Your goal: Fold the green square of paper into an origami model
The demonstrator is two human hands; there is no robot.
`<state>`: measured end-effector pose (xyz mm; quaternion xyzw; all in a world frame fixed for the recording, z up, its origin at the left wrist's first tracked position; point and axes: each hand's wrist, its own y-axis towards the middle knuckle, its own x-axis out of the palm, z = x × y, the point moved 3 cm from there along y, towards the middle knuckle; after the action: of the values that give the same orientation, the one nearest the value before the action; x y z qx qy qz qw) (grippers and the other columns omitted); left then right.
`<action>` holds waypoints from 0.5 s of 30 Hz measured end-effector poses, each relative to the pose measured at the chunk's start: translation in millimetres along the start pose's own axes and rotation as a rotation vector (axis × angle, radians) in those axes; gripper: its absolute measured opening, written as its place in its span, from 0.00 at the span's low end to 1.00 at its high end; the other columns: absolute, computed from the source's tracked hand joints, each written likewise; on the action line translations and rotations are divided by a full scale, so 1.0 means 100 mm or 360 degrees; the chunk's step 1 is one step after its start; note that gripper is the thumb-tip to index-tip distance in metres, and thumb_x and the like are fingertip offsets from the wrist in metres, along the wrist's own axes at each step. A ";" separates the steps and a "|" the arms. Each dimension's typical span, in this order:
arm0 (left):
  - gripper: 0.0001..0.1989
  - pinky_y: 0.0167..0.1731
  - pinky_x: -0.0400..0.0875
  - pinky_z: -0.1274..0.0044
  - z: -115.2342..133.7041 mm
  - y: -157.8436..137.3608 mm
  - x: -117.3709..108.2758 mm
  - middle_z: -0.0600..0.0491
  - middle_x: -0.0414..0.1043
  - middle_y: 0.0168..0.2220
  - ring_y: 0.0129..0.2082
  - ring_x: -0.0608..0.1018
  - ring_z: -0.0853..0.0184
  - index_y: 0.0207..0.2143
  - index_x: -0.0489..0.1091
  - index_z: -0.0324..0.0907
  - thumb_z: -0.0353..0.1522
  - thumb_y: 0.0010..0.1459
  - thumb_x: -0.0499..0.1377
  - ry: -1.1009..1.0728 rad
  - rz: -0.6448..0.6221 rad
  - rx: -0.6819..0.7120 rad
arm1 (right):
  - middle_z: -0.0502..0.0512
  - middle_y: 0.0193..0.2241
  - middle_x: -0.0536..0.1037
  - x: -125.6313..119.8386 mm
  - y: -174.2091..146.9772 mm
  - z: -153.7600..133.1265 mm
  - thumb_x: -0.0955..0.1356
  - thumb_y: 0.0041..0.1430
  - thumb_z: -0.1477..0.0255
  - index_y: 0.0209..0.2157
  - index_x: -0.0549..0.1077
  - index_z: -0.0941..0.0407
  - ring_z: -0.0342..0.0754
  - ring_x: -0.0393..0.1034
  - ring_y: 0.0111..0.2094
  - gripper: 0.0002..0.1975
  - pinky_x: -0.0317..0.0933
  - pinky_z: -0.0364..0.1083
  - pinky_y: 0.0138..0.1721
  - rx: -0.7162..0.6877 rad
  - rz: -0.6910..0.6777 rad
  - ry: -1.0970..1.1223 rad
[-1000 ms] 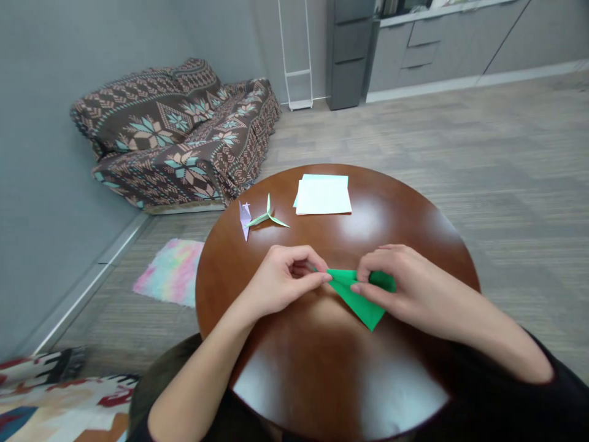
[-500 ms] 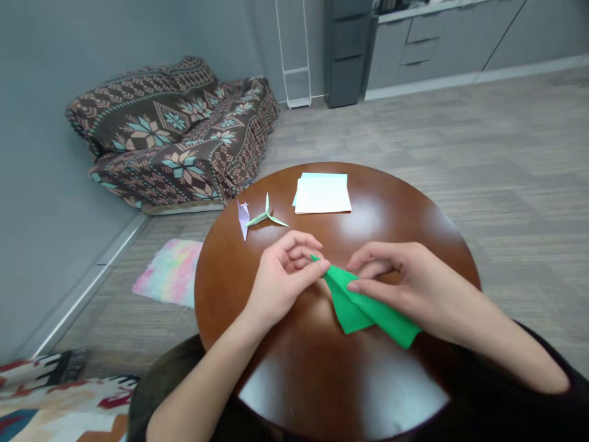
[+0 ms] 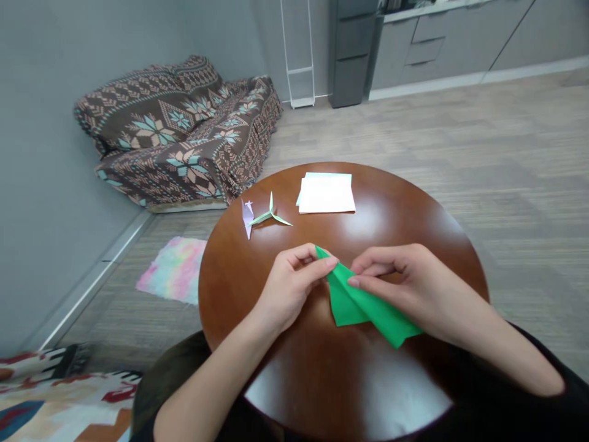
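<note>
A partly folded sheet of green paper [image 3: 352,301] is held above the round brown table [image 3: 340,380], its creased flaps hanging down toward me. My left hand [image 3: 294,279] pinches its pointed upper-left corner between thumb and fingers. Further along the upper edge, my right hand [image 3: 396,273] grips the paper, thumb in front and fingers behind. Parts of the sheet behind both hands are hidden. Beyond my left hand lie a three-armed light green folded paper piece [image 3: 270,215] and a lilac folded paper piece [image 3: 247,218], close together.
A stack of white and pale blue paper sheets [image 3: 327,194] lies at the table's far side. Past the table's left edge are a fluffy pastel mat [image 3: 175,270] and a sofa [image 3: 184,135] under a patterned cover. Grey cabinets [image 3: 427,46] line the back.
My left fingers have closed more firmly on the paper's corner, and its tip sticks up higher. The hanging flaps have shifted slightly. The whole view has moved a little.
</note>
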<state>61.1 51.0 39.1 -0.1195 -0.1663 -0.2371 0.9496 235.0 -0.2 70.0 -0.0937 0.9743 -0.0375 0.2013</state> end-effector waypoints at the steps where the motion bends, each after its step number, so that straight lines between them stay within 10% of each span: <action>1: 0.10 0.34 0.69 0.79 0.01 0.00 0.00 0.55 0.75 0.27 0.28 0.75 0.72 0.27 0.77 0.38 0.34 0.53 0.72 -0.0030 0.0023 0.0001 | 0.50 0.23 0.79 0.00 0.00 0.00 0.70 0.63 0.67 0.32 0.79 0.56 0.44 0.68 0.24 0.08 0.58 0.41 0.24 -0.0006 -0.0001 -0.0012; 15: 0.11 0.36 0.72 0.79 0.05 0.05 -0.12 0.53 0.75 0.31 0.31 0.76 0.72 0.33 0.79 0.37 0.36 0.54 0.72 -0.0106 0.0078 0.0112 | 0.51 0.28 0.82 -0.01 -0.02 -0.01 0.71 0.63 0.68 0.33 0.79 0.55 0.47 0.74 0.28 0.07 0.64 0.43 0.28 0.0016 0.0011 0.0023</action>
<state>52.3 62.1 38.7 -0.0981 -0.2031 -0.2036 0.9527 236.3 -2.2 71.4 -0.0891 0.9759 -0.0425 0.1948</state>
